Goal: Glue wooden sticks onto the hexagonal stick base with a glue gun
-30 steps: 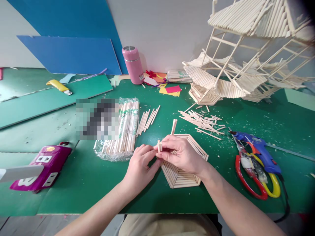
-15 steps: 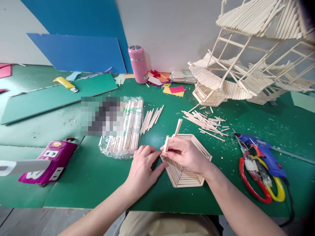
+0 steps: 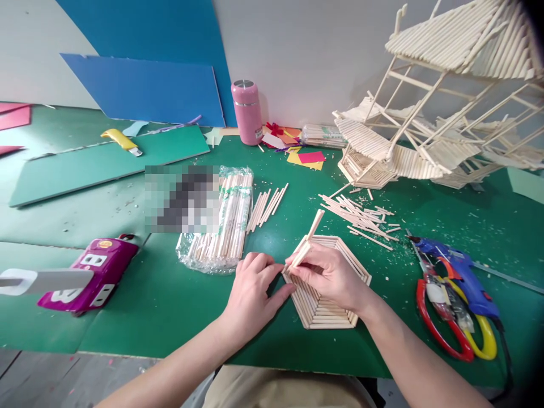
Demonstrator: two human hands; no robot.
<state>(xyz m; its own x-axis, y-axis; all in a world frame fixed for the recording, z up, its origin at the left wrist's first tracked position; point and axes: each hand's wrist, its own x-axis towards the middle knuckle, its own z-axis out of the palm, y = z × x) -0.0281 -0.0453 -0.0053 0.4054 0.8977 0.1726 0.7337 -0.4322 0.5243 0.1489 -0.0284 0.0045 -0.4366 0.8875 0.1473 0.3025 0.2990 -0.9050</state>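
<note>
My right hand [image 3: 331,275] pinches a short pale wooden stick piece [image 3: 301,255] between thumb and fingers. The piece leans over the left corner of a many-sided base [image 3: 329,320] made of rows of wooden sticks; its lower end is hidden by my fingertips. At that base's far left corner another stick post [image 3: 315,223] stands tilted. My left hand [image 3: 255,294] rests on the table by the base's left side, thumb and forefinger spread in a V with their tips at its edge. The other left fingers are curled.
Loose sticks [image 3: 361,218], a bagged stick bundle [image 3: 232,218] and a pink flask [image 3: 247,113] lie beyond my hands. At right are a blue glue gun [image 3: 467,272] and red-handled cutters [image 3: 442,328]; behind them rises a stick model tower [image 3: 408,153]. A purple power strip [image 3: 96,272] sits left.
The view has shifted slightly, moving the scene a little to the right. The piece in my right hand has tipped from nearly upright to leaning right. My left hand keeps its place at the base.
</note>
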